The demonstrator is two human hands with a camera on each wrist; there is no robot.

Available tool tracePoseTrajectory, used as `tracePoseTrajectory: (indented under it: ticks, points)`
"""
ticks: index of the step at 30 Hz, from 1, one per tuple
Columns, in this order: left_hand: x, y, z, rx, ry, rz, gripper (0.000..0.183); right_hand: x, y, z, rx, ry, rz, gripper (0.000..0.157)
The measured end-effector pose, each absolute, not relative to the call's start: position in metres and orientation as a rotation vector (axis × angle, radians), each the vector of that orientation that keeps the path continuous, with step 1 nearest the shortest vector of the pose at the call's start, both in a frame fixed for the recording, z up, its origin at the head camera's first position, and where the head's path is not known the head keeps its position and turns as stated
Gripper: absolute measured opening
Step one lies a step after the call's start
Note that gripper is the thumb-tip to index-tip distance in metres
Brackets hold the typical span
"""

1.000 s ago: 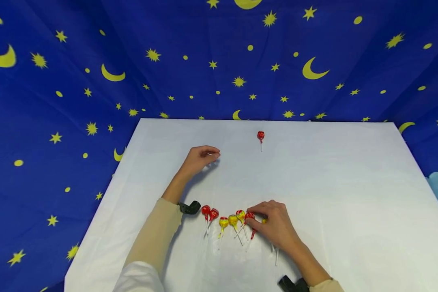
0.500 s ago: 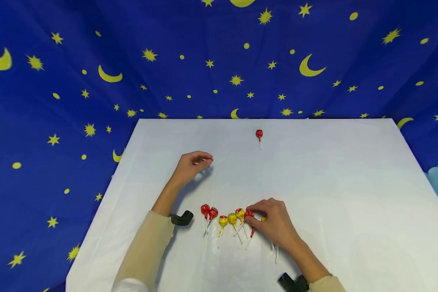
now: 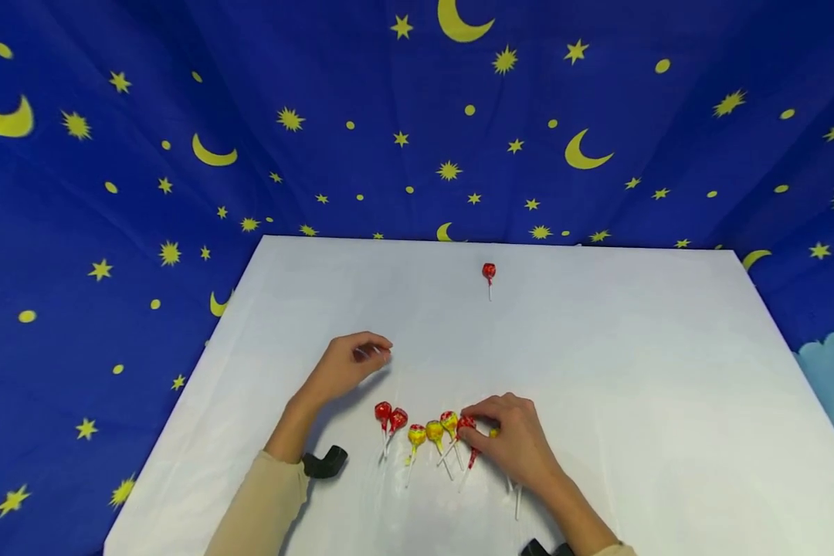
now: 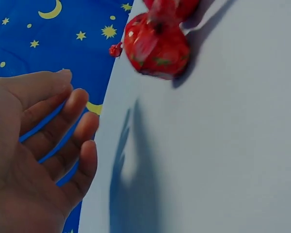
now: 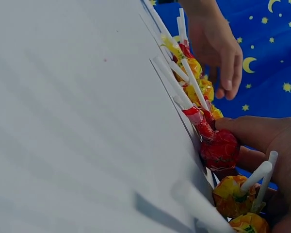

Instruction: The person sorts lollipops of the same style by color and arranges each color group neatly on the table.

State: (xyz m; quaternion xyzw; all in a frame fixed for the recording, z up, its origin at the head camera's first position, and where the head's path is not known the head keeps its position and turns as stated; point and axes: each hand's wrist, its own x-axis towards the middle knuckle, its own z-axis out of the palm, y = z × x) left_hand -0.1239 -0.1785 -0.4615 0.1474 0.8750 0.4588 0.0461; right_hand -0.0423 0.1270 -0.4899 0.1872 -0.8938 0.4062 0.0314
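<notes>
My right hand (image 3: 517,442) pinches a red-wrapped lollipop (image 3: 466,423) between thumb and fingers, within a loose row of lollipops on the table. Another red lollipop (image 5: 219,148) lies close by the hand, and yellow lollipops (image 5: 233,195) sit partly under the palm. Left of the right hand lie several yellow lollipops (image 3: 416,435) and a pair of red lollipops (image 3: 397,420), sticks toward me. My left hand (image 3: 344,367) hovers above the table beyond that red pair, its fingers loosely bent around nothing; the left wrist view shows the bare palm.
A lone red lollipop (image 3: 489,271) lies near the far edge of the white table (image 3: 632,347). Blue cloth (image 3: 361,93) with yellow moons and stars hangs behind and at the sides. A black wrist mount (image 3: 325,462) sits on the left wrist.
My left hand has drawn back toward me and a little to the left, still holding nothing. The right hand keeps its pinch on the same red lollipop. The head view has shifted slightly.
</notes>
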Motion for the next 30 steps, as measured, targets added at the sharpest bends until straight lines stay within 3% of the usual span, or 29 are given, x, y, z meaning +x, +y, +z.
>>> tracePoseTrajectory:
  ticks: [14,23,30]
  points:
    - [-0.077,-0.189,-0.470,0.461,2.684,1.256,0.030,-0.042,0.127,-0.493,0.593,-2.723,1.247,0.023]
    - [-0.064,-0.194,-0.473,0.529,2.599,1.267,0.035,-0.042,0.128,-0.493,0.599,-2.717,1.243,0.023]
    - [-0.061,-0.191,-0.474,0.516,2.623,1.191,0.029,-0.043,0.128,-0.493,0.628,-2.699,1.243,0.024]
